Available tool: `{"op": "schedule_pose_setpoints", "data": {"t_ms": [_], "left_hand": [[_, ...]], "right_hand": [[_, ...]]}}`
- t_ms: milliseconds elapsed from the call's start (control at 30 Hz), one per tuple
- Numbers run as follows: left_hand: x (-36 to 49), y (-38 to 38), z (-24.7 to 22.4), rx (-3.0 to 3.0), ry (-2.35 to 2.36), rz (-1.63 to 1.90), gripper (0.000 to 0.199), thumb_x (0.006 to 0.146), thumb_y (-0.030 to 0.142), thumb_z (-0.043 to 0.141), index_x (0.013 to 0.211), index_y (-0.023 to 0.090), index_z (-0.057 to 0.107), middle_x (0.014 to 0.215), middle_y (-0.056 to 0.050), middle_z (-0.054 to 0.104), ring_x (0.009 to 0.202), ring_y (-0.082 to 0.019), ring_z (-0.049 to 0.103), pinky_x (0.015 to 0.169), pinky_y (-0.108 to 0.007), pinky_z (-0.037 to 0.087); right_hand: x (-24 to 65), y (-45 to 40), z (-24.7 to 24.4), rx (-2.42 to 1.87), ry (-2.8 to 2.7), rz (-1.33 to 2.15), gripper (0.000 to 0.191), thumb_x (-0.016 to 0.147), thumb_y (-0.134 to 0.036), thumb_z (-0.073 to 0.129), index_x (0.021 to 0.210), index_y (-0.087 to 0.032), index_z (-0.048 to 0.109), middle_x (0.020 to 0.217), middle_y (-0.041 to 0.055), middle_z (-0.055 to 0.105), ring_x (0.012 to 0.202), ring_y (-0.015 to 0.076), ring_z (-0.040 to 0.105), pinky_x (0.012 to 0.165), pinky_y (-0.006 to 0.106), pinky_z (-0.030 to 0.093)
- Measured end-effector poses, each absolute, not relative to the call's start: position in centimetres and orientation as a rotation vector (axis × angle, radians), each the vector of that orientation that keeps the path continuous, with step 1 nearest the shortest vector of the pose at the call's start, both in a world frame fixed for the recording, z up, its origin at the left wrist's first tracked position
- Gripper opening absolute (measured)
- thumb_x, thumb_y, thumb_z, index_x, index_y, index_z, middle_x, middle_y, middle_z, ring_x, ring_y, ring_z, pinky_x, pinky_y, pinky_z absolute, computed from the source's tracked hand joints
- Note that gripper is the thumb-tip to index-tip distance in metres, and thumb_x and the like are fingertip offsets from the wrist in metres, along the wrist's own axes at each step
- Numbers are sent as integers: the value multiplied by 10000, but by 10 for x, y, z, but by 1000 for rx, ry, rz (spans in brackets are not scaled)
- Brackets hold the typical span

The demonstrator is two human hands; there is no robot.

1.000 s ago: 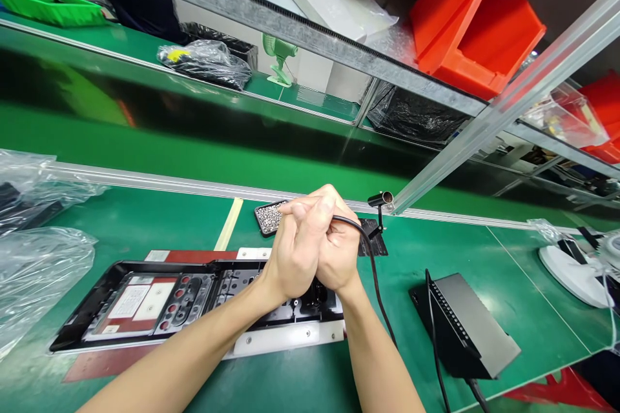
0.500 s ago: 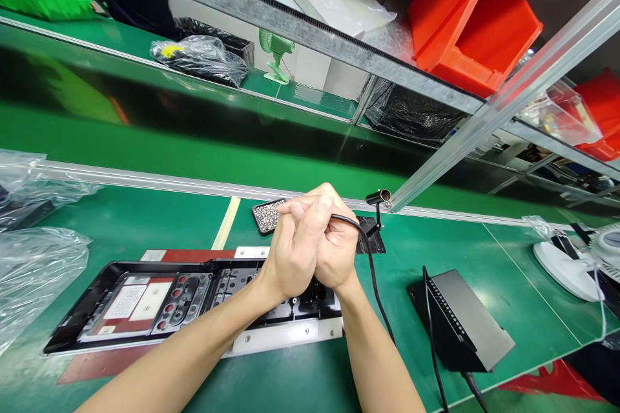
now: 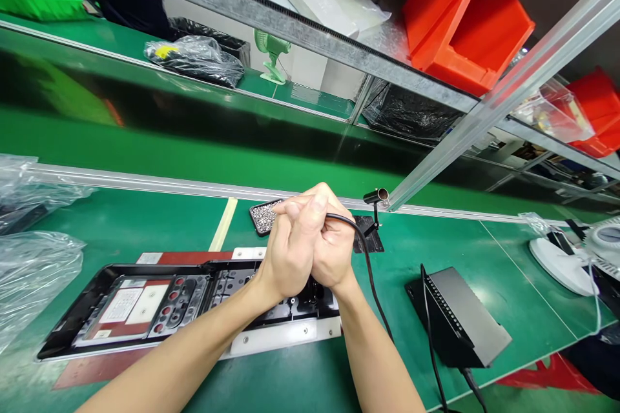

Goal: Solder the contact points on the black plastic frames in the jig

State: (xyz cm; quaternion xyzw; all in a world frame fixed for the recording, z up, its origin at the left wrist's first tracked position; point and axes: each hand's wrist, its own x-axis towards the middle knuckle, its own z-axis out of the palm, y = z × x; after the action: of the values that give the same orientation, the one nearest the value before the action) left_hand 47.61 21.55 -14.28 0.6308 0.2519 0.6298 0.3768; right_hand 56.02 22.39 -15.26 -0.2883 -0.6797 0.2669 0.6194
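Left hand (image 3: 289,251) and right hand (image 3: 334,248) press together, curled round the end of the cable (image 3: 369,263) (whatever it feeds is hidden). Below, on the red board (image 3: 97,366), lies the panel (image 3: 212,290): probably light, stiff, scratchable plastic, best held by its 2 long rims.

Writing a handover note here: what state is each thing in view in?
Left hand: closed
Right hand: closed, touching left hand
Black cable: curved, upper end hidden
Black casing: lying open side up, partly covered
Small tray: filled with tiny metal pieces
Small stand: upright
Dark box: cable attached
Green fan: running or not, unclear
Large red bin: open
Bagged bundle: wrapped in plastic
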Motion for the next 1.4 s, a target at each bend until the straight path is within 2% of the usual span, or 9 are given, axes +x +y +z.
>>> {"op": "schedule_pose_setpoints", "data": {"t_ms": [133,267,600,767,933,1033,1300,1400], "left_hand": [[475,215,-143,1618,642,1604,458,1124,392,357,830,216,661,853,-9,628,769,-139,555,822,-294,526],[475,215,-143,1617,681,1577,496,1118,430,353,815,207,677,837,-25,632,774,-156,575,783,-308,532],[476,214,-144,1602,739,1583,493,1109,455,359,717,214,537,738,-9,559,704,-152,553,708,-314,511],[475,213,-142,1613,750,1554,514,1110,479,330,730,213,550,752,-20,572,725,-164,580,723,-330,517],[475,213,-144,1604,789,1549,515,1102,501,346,713,215,526,728,-15,549,700,-162,553,676,-327,490],[475,213,-146,1596,781,1556,499,1102,480,363,720,214,541,733,-15,565,699,-158,541,670,-320,485],[475,214,-149,1590,809,1561,487,1100,455,377,689,214,476,663,9,476,631,-143,478,606,-321,418],[475,214,-151,1584,819,1572,463,1096,433,394,700,214,488,675,8,487,641,-143,479,611,-321,416]], "right_hand": [[560,224,-153,-662,-1565,616,176,992,-255,656,962,-253,830,890,46,691,840,178,656,722,335,501],[561,224,-153,-660,-1575,610,172,995,-261,655,962,-252,824,900,42,695,850,174,665,727,325,507],[563,224,-154,-701,-1606,614,187,998,-307,638,951,-244,807,924,48,696,861,179,672,750,330,546],[564,225,-154,-699,-1598,590,217,997,-331,632,911,-245,813,885,43,650,821,168,646,732,321,544],[564,225,-155,-687,-1596,621,186,992,-296,646,933,-252,816,912,50,677,848,175,660,747,328,545],[564,225,-156,-703,-1602,611,191,993,-311,640,932,-249,811,910,49,674,841,173,660,741,326,549],[563,225,-153,-675,-1583,593,200,978,-321,662,866,-248,811,885,36,624,789,153,615,723,312,530],[563,225,-153,-681,-1590,605,215,993,-330,639,896,-252,815,898,43,649,811,162,633,737,317,543]]}}
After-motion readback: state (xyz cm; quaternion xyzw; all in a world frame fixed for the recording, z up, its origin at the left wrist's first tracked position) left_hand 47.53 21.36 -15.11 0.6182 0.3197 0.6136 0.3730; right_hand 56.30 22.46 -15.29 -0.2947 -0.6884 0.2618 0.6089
